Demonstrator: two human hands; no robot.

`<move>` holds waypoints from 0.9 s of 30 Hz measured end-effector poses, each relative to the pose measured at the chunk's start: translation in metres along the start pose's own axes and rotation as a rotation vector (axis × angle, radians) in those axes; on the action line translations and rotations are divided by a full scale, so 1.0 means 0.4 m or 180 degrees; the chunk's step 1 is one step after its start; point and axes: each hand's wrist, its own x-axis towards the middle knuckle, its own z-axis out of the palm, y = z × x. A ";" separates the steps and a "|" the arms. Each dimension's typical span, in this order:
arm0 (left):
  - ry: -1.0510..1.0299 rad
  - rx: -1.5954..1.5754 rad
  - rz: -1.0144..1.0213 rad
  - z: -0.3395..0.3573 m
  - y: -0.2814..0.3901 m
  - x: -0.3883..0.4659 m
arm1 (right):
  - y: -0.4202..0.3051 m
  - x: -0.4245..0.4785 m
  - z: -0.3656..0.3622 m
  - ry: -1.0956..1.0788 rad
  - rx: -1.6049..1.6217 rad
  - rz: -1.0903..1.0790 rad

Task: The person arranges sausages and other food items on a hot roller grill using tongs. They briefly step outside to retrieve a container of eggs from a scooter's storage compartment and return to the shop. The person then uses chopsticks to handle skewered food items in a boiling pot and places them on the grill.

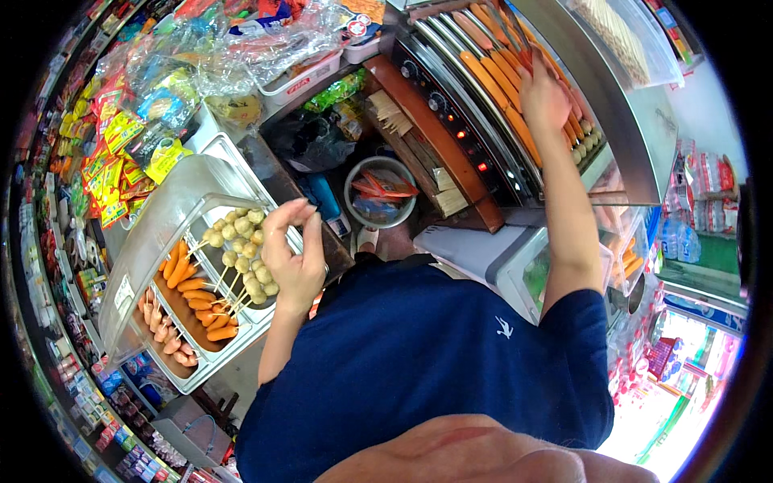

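My right hand (542,93) is closed around metal tongs (512,30) above the hot dog roller grill (465,102). Sausages (490,75) lie along its rollers, and meatballs (584,142) sit at its lower right end. My left hand (296,250) is raised with fingers curled and holds nothing visible, at the right edge of a steel food tray (259,339) with sections. In it lie skewered meatballs (243,241), skewered orange sausages (202,299) and pinkish skewered sausages (162,329). A clear plastic cover (151,223) stands tilted up over the tray's left side.
A bin (380,222) with waste stands on the floor between the counters. Bundles of wooden sticks (389,113) lie below the grill's front. Plastic bags and packaged snacks (121,181) cover the upper left. A metal hood (610,90) edges the grill; clear containers stand at right.
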 end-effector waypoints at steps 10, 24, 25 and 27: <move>0.0184 -0.0316 -0.0417 -0.031 -0.008 -0.015 | -0.041 0.162 0.108 -0.1387 -0.0260 0.0427; -0.0682 -0.0921 -0.0142 0.139 0.021 0.047 | 0.038 -0.639 -0.309 -0.0846 0.2497 0.1029; -0.0689 -0.0995 -0.0134 0.152 0.027 0.044 | 0.078 -0.680 -0.349 -0.0906 0.2268 0.1011; -0.0742 -0.1019 -0.0155 0.185 0.037 0.039 | 0.154 -0.756 -0.407 -0.0370 0.1638 0.1276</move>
